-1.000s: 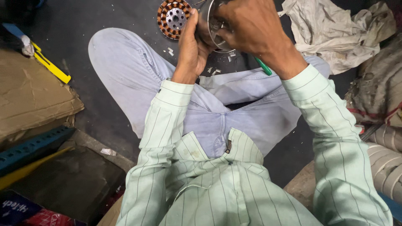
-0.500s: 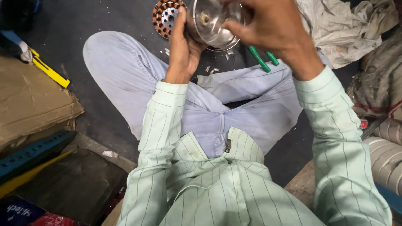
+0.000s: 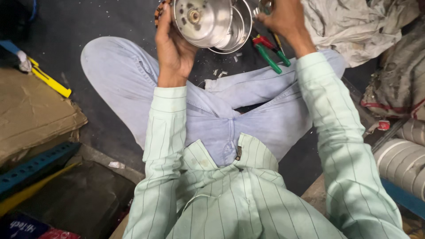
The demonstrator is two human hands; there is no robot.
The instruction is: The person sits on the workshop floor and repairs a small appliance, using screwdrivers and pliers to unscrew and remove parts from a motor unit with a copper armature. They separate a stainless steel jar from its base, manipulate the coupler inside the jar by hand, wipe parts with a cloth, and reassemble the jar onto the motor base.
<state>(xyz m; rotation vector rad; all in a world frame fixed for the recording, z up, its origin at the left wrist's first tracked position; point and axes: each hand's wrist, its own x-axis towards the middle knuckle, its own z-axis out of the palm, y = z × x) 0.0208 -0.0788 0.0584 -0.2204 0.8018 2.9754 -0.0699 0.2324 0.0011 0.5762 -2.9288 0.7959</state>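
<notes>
Fingers of the left hand (image 3: 175, 48) wrap the round metal housing (image 3: 204, 22), steadying it, while the right hand (image 3: 283, 17) pinches closed at its rim above green-handled pliers (image 3: 268, 51) on the floor.

Shiny smooth metal housing (image 3: 206, 22), matt cardboard (image 3: 31, 115)

The metal housing (image 3: 208, 22) sits between the left hand (image 3: 175, 48) and right hand (image 3: 285, 17), above the lap. Pliers (image 3: 270, 51) lie on the floor (image 3: 110, 22) beneath; cardboard (image 3: 31, 110) lies left, cloth (image 3: 354, 26) right.
</notes>
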